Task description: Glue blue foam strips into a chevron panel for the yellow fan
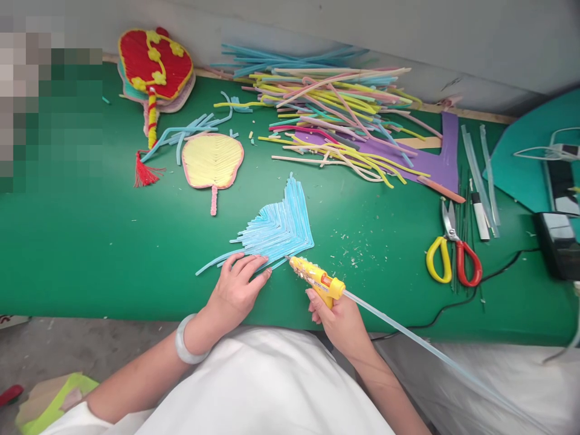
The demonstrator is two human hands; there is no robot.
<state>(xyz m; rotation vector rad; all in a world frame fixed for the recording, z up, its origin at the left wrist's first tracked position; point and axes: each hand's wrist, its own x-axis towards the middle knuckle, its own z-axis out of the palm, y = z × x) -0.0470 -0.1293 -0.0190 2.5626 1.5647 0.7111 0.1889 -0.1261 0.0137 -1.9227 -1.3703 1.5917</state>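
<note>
My right hand (338, 314) is closed round the handle of a yellow glue gun (317, 278), with a long clear glue stick (399, 325) trailing out of its back. The nozzle points left, at the lower edge of a blue piece made of pipe cleaners (276, 229) laid side by side in a V pattern. My left hand (238, 287) lies with fingers spread along that lower edge, fingertips touching the blue strips. A loose blue pipe cleaner end (211, 264) sticks out left of my fingers. Whether my thumb pins a strip is hard to see.
A yellow fan with pink rim (212, 160) and a red fan (156, 63) lie at the back left. Many coloured pipe cleaners (326, 96) are heaped at the back. To the right are scissors (453, 254), a white-and-black cutter (479, 216) and a cable (453, 311).
</note>
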